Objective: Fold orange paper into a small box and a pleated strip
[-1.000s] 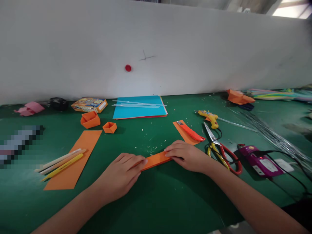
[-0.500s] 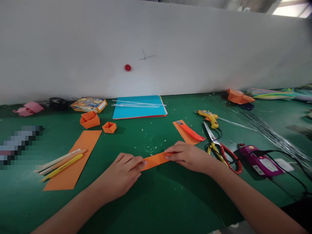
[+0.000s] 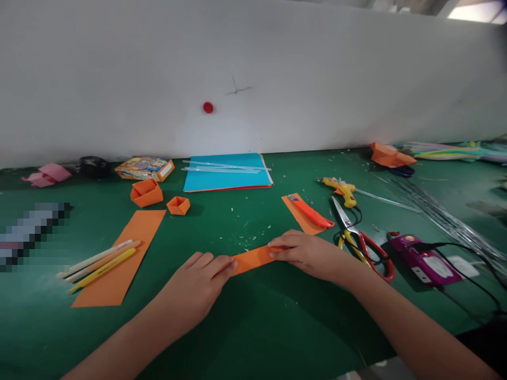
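Note:
A narrow orange paper strip (image 3: 252,259) stretches between my two hands, low over the green table. Its left end is pinched by my left hand (image 3: 204,282), fingers closed and thumb on top. My right hand (image 3: 307,256) grips the other end between thumb and fingers; both ends of the strip are partly hidden. Beyond my right hand, an orange-red box cutter (image 3: 311,212) lies on a small piece of orange paper (image 3: 295,214). Large scissors (image 3: 362,240) with red and yellow handles rest to the right of it. Two folded orange paper boxes (image 3: 146,193) stand at the back left.
Pencils and a yellow pen (image 3: 102,271) lie on an orange sheet (image 3: 130,264) at left. Blue paper (image 3: 225,182) sits by the white wall. A yellow glue gun (image 3: 341,190), purple power strip (image 3: 425,261) with black cables, and clear sticks (image 3: 455,224) occupy the right.
My left hand has shifted slightly, its fingers drawn closer along the strip. The right hand keeps its hold, and the view has tilted a little.

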The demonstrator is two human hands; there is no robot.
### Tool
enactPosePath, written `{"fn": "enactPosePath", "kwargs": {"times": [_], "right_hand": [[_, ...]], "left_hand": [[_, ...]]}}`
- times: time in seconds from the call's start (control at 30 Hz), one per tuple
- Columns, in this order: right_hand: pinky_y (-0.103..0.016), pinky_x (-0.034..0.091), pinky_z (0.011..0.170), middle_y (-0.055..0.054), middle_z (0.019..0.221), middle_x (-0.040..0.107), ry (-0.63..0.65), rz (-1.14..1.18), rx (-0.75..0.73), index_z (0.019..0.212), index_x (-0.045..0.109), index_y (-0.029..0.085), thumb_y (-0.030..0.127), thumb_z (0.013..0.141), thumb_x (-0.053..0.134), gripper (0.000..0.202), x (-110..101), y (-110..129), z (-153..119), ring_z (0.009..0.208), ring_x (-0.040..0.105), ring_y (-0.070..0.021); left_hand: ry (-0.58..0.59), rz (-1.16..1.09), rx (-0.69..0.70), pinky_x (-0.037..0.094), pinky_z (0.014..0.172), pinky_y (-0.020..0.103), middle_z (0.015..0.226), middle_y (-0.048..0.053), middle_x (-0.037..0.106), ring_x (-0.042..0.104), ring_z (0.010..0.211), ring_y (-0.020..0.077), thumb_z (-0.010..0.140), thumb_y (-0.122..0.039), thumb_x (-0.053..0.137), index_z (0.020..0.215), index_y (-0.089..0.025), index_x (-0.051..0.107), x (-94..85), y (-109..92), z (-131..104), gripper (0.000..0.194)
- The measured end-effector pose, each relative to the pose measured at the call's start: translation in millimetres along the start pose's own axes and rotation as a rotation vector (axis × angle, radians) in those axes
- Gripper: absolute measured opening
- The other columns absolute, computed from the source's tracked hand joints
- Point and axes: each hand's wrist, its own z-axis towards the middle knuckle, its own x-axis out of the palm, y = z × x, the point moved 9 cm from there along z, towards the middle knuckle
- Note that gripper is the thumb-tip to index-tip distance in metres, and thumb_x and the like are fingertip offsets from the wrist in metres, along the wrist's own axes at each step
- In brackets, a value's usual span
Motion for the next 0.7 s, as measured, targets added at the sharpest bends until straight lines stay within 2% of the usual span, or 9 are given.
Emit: {"fn": "enactPosePath", "kwargs": {"times": [0.23,0.33,0.4,0.53,0.7], "right_hand": [[-0.043,0.055,0.102,-0.001,0.139,0.066,0.037,0.010,0.059,0.129,0.069,0.032,0.012,0.099,0.053,0.040,1,-1,-2,0.122,0.062,-0.0227],[-0.044,0.055,0.103,-0.001,0.141,0.064,0.079,0.006,0.071,0.132,0.068,0.028,0.012,0.100,0.050,0.040,5,-3,-3,0.124,0.061,-0.0236],[-0.042,0.054,0.105,0.000,0.142,0.064,0.078,0.013,0.070,0.133,0.068,0.029,0.014,0.101,0.049,0.039,6,-6,-5,0.126,0.060,-0.0229],[-0.038,0.054,0.106,0.003,0.140,0.065,0.036,0.058,0.027,0.134,0.066,0.032,0.018,0.103,0.049,0.039,5,-9,-9,0.128,0.059,-0.0197],[-0.039,0.050,0.112,0.003,0.142,0.063,0.035,0.060,0.028,0.139,0.062,0.032,0.022,0.104,0.047,0.039,3,-6,-15,0.133,0.057,-0.0179]], "left_hand": [[0.042,0.078,-0.087,0.043,0.079,0.040,0.136,0.006,0.064,0.061,0.089,0.0243,0.080,0.001,0.038,0.140,-0.023,0.056,12.2,-2,-11,0.067],[0.098,0.094,-0.155,0.044,0.085,0.040,0.143,0.005,0.061,0.064,0.099,0.0243,0.081,0.002,0.034,0.144,-0.026,0.053,18.8,1,-18,0.071],[0.130,0.078,-0.175,0.044,0.091,0.039,0.151,0.002,0.054,0.063,0.112,0.0233,0.082,0.003,0.032,0.148,-0.028,0.048,21.4,1,-24,0.075],[0.117,0.055,-0.164,0.044,0.091,0.036,0.158,-0.002,0.045,0.053,0.134,0.0210,0.084,0.001,0.031,0.154,-0.031,0.039,17.4,-1,-39,0.077],[0.073,0.044,-0.176,0.046,0.086,0.034,0.158,-0.001,0.044,0.052,0.137,0.0207,0.088,-0.003,0.033,0.150,-0.031,0.046,10.8,-2,-48,0.069]]}}
